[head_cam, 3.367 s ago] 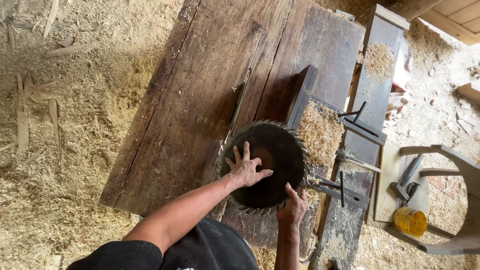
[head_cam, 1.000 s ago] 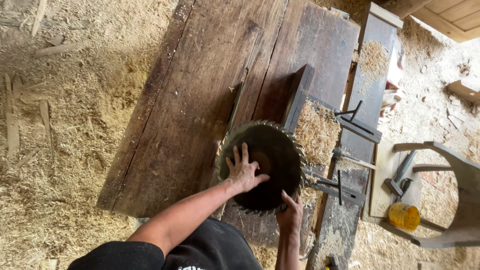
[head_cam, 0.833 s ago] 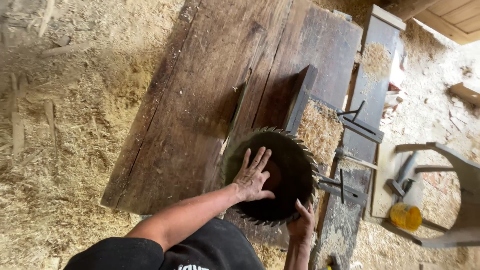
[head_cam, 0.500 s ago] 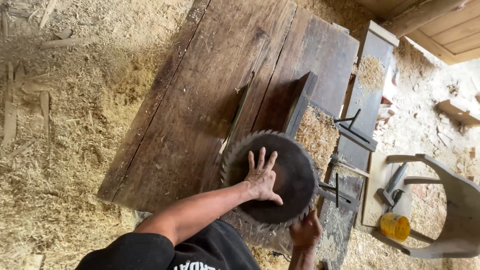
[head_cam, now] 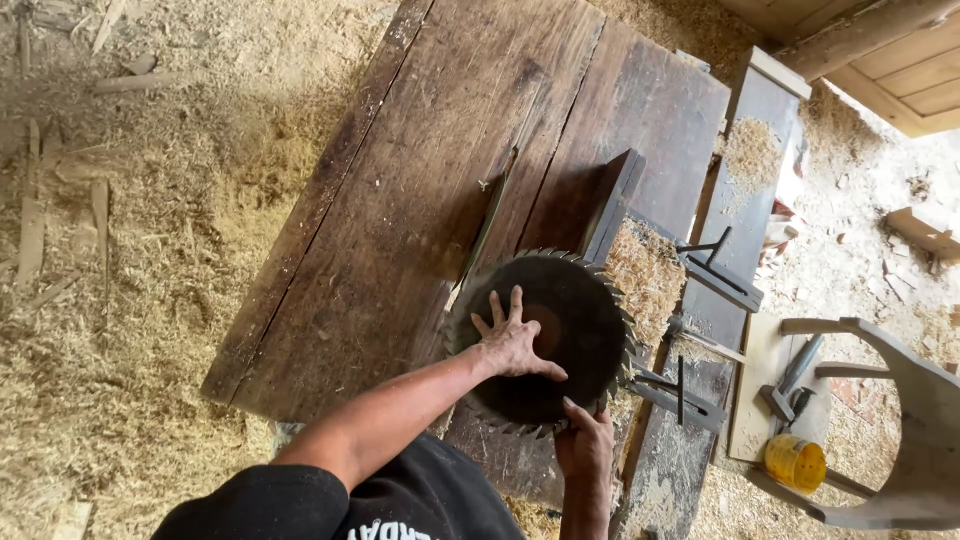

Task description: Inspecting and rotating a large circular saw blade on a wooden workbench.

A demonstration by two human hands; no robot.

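A dark saw blade [head_cam: 560, 340] lies flat on the wooden table [head_cam: 420, 200]. The left hand [head_cam: 512, 343] presses spread on its face; the right hand [head_cam: 587, 443] grips its toothed rim at five o'clock. Sawdust [head_cam: 120, 300] covers the floor at nine o'clock; a yellow cup [head_cam: 795, 463] sits at four o'clock.

One package only: a small round yellow plastic tub [head_cam: 796, 463] stands on the floor beside the grey chair frame [head_cam: 905, 400]

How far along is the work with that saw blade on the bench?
Done: the toothed saw blade lies flat on the wooden bench. In hand: the left hand presses on its face and the right hand grips its near edge. Left: it is not standing in the slot.
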